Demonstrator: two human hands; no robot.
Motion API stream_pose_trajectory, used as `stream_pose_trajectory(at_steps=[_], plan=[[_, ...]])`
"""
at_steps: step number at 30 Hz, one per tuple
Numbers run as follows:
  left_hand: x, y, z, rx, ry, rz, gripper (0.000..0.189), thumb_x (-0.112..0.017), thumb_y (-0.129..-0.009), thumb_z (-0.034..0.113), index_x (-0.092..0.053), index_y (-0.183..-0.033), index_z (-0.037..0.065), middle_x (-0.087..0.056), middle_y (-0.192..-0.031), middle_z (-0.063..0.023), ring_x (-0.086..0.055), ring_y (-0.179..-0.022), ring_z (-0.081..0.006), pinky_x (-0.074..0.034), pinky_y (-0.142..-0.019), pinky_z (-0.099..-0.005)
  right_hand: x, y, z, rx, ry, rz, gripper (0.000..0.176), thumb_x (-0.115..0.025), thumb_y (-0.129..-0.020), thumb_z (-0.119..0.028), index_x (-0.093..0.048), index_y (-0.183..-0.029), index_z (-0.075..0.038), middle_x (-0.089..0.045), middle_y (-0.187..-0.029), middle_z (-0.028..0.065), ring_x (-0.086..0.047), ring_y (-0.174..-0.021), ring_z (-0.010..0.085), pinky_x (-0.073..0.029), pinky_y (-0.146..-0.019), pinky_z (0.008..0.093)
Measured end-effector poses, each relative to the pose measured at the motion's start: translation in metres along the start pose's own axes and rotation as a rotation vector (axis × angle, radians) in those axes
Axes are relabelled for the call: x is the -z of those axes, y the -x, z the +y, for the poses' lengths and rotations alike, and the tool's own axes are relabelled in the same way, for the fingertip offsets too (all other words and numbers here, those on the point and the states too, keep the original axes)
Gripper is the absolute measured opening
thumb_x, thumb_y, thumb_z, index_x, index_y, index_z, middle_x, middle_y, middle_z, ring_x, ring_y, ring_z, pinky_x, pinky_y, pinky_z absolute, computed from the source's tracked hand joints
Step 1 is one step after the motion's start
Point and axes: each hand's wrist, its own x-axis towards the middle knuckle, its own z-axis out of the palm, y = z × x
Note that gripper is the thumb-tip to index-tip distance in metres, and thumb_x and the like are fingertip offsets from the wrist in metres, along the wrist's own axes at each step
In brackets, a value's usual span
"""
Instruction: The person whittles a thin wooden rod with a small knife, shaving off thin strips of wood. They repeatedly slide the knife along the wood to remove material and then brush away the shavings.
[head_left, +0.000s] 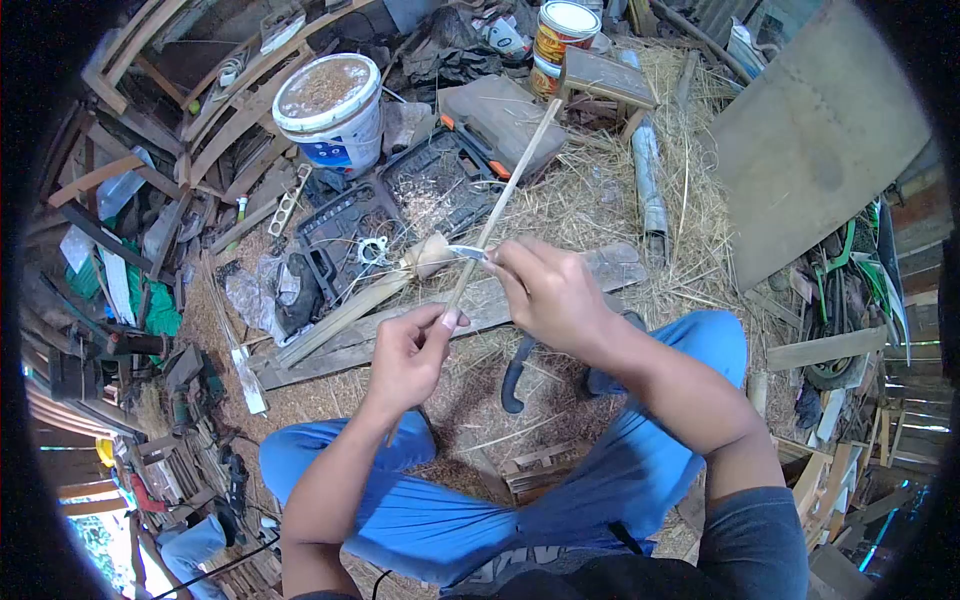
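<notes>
A long, thin bamboo strip (pixel 512 185) runs diagonally in front of me, its far end pointing up and away. My left hand (pixel 408 358) pinches it near the lower part, thumb on top. In my right hand (pixel 556 292) is a small knife (pixel 466 251) with a short pale blade, which lies across the strip; its handle is mostly hidden by my fingers. Just beyond the blade, a round piece of wood (pixel 428 257) sits by a wooden plank (pixel 480 305). A dark curved tool handle (pixel 514 378) lies on the ground between my legs.
An open black tool case (pixel 435 190) holds shavings. Behind it stand a white bucket (pixel 328 95) and stacked yellow tubs (pixel 563 32). A small wooden stool (pixel 610 80) is at the back, a large board (pixel 820 140) leans at right, and straw (pixel 690 240) covers the ground.
</notes>
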Motion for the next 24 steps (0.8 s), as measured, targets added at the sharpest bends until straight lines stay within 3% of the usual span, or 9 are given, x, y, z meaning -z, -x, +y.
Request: stream_pose_trajectory(at_steps=[4, 8, 10, 12, 15, 17, 19, 20, 24], plan=[[-0.001, 0.007, 0.005, 0.016, 0.012, -0.001, 0.026, -0.06, -0.103, 0.023, -0.072, -0.099, 0.0, -0.046, -0.058, 0.0078, -0.037, -0.05, -0.0018, -0.027, -0.046, -0.0235, 0.027, -0.03, 0.037, -0.169, 0.073, 0.207, 0.003, -0.061, -0.089, -0.002, -0.062, -0.092, -0.001, -0.064, -0.08, 0.0215, -0.067, -0.075, 0.0398, -0.053, -0.064, 0.0495], [-0.004, 0.002, 0.001, -0.03, -0.012, 0.046, 0.026, -0.062, -0.102, 0.023, -0.074, -0.1, 0.0, -0.047, -0.058, 0.0077, -0.037, -0.051, -0.0018, -0.026, -0.046, -0.0241, 0.011, -0.002, 0.008, -0.004, 0.029, -0.007, 0.006, -0.06, -0.088, 0.001, -0.062, -0.093, -0.001, -0.064, -0.08, 0.0199, -0.067, -0.075, 0.0399, -0.054, -0.066, 0.0492], [-0.002, 0.004, 0.006, 0.017, 0.023, 0.042, 0.021, -0.064, -0.1, 0.017, -0.075, -0.104, -0.001, -0.049, -0.062, 0.008, -0.038, -0.055, -0.0011, -0.027, -0.047, -0.0246, 0.014, -0.004, 0.008, -0.01, 0.029, 0.02, 0.006, -0.06, -0.088, 0.0, -0.062, -0.093, -0.001, -0.065, -0.081, 0.0199, -0.067, -0.076, 0.0399, -0.054, -0.066, 0.0488], [0.0, 0.006, 0.006, 0.029, -0.011, 0.044, 0.023, -0.065, -0.1, 0.019, -0.075, -0.103, -0.001, -0.049, -0.06, 0.008, -0.038, -0.054, -0.0013, -0.027, -0.047, -0.0244, 0.026, -0.016, 0.016, -0.154, 0.039, 0.141, 0.006, -0.06, -0.089, -0.001, -0.064, -0.093, -0.001, -0.067, -0.084, 0.0211, -0.068, -0.078, 0.0404, -0.055, -0.067, 0.0473], [-0.002, 0.005, 0.006, 0.038, -0.005, 0.065, 0.024, -0.066, -0.099, 0.022, -0.075, -0.102, 0.0, -0.048, -0.059, 0.0082, -0.038, -0.052, -0.0014, -0.027, -0.047, -0.024, 0.031, -0.022, 0.032, -0.132, 0.077, 0.149, 0.007, -0.06, -0.09, -0.001, -0.065, -0.094, -0.001, -0.068, -0.085, 0.022, -0.069, -0.078, 0.0411, -0.056, -0.068, 0.0469], [-0.005, 0.002, 0.003, 0.061, 0.005, 0.069, 0.024, -0.067, -0.099, 0.022, -0.076, -0.103, 0.0, -0.048, -0.059, 0.0083, -0.038, -0.053, -0.0013, -0.027, -0.047, -0.0239, 0.021, -0.005, 0.007, -0.102, 0.022, 0.08, 0.005, -0.059, -0.09, 0.0, -0.064, -0.092, -0.001, -0.068, -0.083, 0.0218, -0.069, -0.077, 0.0411, -0.055, -0.068, 0.0472], [-0.008, 0.002, -0.001, -0.07, -0.016, 0.128, 0.024, -0.068, -0.099, 0.022, -0.076, -0.105, 0.001, -0.048, -0.059, 0.0087, -0.037, -0.052, -0.0011, -0.026, -0.047, -0.0236, 0.011, 0.005, -0.007, -0.044, 0.018, 0.007, 0.004, -0.059, -0.09, -0.001, -0.063, -0.09, 0.0, -0.066, -0.081, 0.0218, -0.067, -0.076, 0.041, -0.054, -0.067, 0.0482], [-0.005, 0.006, -0.002, -0.053, -0.02, 0.12, 0.024, -0.068, -0.099, 0.022, -0.076, -0.105, 0.001, -0.048, -0.059, 0.0087, -0.037, -0.052, -0.0011, -0.026, -0.047, -0.0236, 0.017, -0.004, 0.006, -0.022, 0.028, 0.115, 0.008, -0.064, -0.086, 0.003, -0.066, -0.092, -0.001, -0.064, -0.076, 0.0199, -0.069, -0.07, 0.0342, -0.053, -0.063, 0.042], [-0.004, 0.005, 0.006, 0.026, 0.008, 0.106, 0.023, -0.07, -0.097, 0.018, -0.075, -0.108, -0.002, -0.053, -0.064, 0.0093, -0.038, -0.058, 0.0007, -0.027, -0.049, -0.0224, 0.026, -0.019, 0.027, -0.112, 0.101, 0.145, 0.002, -0.066, -0.088, 0.0, -0.066, -0.09, -0.001, -0.066, -0.078, 0.02, -0.068, -0.07, 0.0324, -0.052, -0.063, 0.0397]])
